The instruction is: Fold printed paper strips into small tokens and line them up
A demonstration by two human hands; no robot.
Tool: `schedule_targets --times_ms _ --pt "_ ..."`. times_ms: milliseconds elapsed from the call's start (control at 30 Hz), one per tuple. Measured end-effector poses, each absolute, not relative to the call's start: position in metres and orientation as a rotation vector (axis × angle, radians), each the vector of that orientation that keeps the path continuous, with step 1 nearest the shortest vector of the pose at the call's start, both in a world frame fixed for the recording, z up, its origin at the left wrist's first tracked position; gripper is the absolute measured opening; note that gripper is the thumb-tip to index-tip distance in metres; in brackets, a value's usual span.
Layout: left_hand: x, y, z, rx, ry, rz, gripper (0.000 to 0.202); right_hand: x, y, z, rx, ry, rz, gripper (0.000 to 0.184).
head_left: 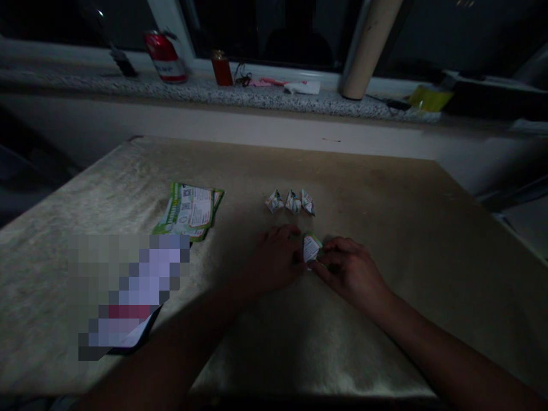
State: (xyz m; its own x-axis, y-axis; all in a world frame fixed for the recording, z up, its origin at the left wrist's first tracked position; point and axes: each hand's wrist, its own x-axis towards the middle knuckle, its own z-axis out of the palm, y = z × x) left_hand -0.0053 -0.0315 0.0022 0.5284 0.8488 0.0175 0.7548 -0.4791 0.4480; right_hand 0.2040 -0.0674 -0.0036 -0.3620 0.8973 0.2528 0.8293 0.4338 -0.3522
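Both my hands rest on a beige table (385,228) in dim light and pinch a small folded piece of printed paper (311,247) between them. My left hand (276,257) holds its left side with curled fingers. Its right side is gripped by my right hand (349,268). Just beyond, three small folded paper shapes (291,202) lie in a row. A stack of green and white printed leaflets (190,211) lies to the left of my hands.
A blurred-out flat object (128,291) lies at the table's left front. On the stone windowsill (257,94) behind stand a red can (166,56), a small red-brown bottle (221,67), a cardboard tube (368,48) and a yellow item (430,98).
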Motion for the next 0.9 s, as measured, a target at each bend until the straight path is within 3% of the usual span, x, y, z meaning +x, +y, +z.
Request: schedule_targets --times_ms 600,900 --pt "-0.006 -0.031 0.007 2.35 1.328 0.274 0.012 0.202 -0.065 -0.002 -1.524 -2.288 0.101 0.023" --pt "-0.005 -0.032 0.007 2.342 1.334 0.291 0.012 0.212 -0.059 0.001 -1.459 -2.337 0.311 0.009"
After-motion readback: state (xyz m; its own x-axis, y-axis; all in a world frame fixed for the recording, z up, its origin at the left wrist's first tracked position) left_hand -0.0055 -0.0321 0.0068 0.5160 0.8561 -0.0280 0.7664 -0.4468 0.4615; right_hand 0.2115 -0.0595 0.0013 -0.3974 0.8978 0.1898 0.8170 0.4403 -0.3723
